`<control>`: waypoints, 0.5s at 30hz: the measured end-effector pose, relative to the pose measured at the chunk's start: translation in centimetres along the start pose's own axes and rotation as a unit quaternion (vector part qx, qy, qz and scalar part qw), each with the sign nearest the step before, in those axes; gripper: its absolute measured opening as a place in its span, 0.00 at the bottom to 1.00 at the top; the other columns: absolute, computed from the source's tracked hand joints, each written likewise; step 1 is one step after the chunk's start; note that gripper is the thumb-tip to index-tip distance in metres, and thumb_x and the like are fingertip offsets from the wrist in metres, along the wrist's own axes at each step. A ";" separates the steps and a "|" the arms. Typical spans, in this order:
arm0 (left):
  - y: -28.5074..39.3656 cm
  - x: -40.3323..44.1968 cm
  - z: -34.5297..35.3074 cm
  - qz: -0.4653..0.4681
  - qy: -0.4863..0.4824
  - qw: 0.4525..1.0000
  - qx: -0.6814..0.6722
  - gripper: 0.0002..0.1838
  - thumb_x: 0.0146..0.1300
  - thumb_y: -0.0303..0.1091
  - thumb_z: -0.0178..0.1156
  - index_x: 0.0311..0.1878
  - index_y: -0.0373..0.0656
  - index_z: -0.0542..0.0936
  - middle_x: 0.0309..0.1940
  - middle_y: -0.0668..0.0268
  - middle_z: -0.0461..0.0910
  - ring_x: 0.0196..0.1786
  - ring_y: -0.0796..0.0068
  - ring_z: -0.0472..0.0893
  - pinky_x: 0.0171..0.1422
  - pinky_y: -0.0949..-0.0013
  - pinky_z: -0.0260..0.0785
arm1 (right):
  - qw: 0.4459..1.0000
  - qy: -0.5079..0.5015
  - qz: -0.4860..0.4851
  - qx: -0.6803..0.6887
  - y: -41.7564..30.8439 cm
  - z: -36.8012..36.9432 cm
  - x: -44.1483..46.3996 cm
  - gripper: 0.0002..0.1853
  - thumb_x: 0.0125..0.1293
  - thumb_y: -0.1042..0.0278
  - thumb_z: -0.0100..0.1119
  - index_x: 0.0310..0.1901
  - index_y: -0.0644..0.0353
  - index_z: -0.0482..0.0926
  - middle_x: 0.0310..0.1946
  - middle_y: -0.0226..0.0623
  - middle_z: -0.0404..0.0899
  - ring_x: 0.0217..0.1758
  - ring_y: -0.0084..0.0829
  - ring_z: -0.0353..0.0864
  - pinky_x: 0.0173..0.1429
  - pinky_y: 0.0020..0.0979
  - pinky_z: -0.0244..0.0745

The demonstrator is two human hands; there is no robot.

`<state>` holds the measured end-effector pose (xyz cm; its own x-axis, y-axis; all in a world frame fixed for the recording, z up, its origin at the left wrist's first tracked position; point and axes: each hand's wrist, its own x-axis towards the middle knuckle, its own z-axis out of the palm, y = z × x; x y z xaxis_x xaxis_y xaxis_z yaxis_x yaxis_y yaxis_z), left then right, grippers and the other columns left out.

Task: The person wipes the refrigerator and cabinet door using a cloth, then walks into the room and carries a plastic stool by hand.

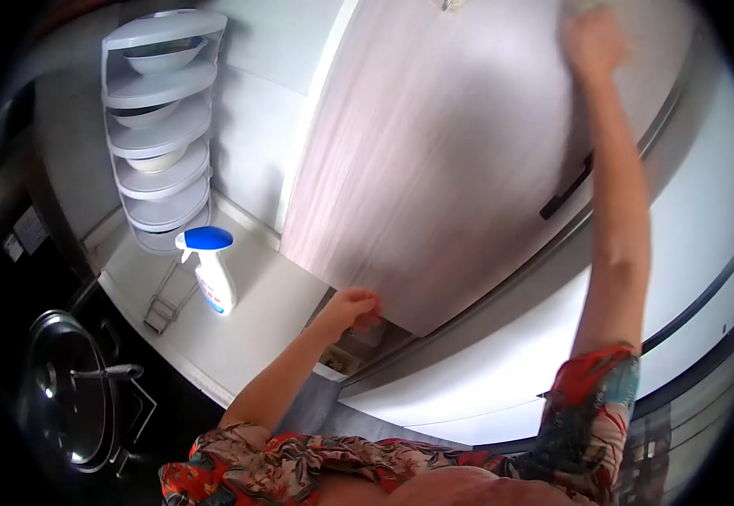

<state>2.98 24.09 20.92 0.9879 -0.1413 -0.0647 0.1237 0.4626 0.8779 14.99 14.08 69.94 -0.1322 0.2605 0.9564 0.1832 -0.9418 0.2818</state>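
Note:
My right hand (595, 44) is raised high against a tall wood-grain panel (434, 143). Motion blurs its fingers, and a pale yellowish patch shows just beyond them, too smeared to name. Down low, my left hand (354, 309) hangs in front of the panel's lower edge with its fingers curled in; nothing shows in it. To the left of that hand, a white spray bottle with a blue head (213, 270) stands upright on the pale countertop (278, 295).
A white tiered rack (160, 93) holding several bowls stands in the corner. Near the bottle lies a wire holder (163, 312). On the dark stove sits a lidded pan (72, 392). A black handle (566, 190) is at the panel's right edge, beside a white appliance-like surface (468, 379).

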 end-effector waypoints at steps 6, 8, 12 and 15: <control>-0.6 -1.6 -1.2 -0.039 -0.008 0.999 -0.011 0.13 0.60 0.36 0.53 0.46 0.40 0.75 0.35 0.65 0.77 0.36 0.73 0.78 0.37 0.70 0.71 | 0.904 -0.204 -0.349 0.143 -7.1 -0.2 -25.3 0.08 0.52 0.65 0.48 0.31 0.51 0.78 0.32 0.32 0.75 0.42 0.36 0.71 0.43 0.45 0.62; -0.7 -1.7 -1.6 -0.037 -0.012 0.999 -0.004 0.13 0.60 0.36 0.53 0.45 0.39 0.75 0.35 0.65 0.78 0.35 0.73 0.78 0.37 0.70 0.71 | 0.861 -0.308 -0.375 0.150 -7.5 -1.4 -28.5 0.10 0.54 0.65 0.48 0.35 0.49 0.78 0.36 0.30 0.75 0.48 0.35 0.70 0.47 0.44 0.61; -1.3 -1.6 -2.0 -0.031 -0.006 0.999 -0.010 0.14 0.59 0.36 0.54 0.45 0.40 0.75 0.35 0.65 0.78 0.35 0.74 0.78 0.37 0.70 0.71 | 0.957 -0.039 -0.262 0.118 -1.5 2.4 -13.6 0.15 0.49 0.77 0.48 0.40 0.57 0.75 0.36 0.42 0.76 0.38 0.43 0.74 0.39 0.45 0.67; -0.6 -0.6 -1.3 -0.031 -0.015 0.999 -0.007 0.14 0.59 0.36 0.54 0.45 0.40 0.75 0.35 0.65 0.78 0.34 0.73 0.78 0.37 0.70 0.71 | 0.990 -0.102 0.032 0.092 -0.3 -0.4 -0.8 0.11 0.59 0.70 0.45 0.41 0.62 0.73 0.36 0.48 0.76 0.38 0.45 0.74 0.45 0.44 0.66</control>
<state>2.47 25.00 19.79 0.9749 -0.1961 -0.1051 0.1868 0.4649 0.8655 14.64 14.03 69.03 0.0814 0.2570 0.9630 0.3613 -0.9081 0.2118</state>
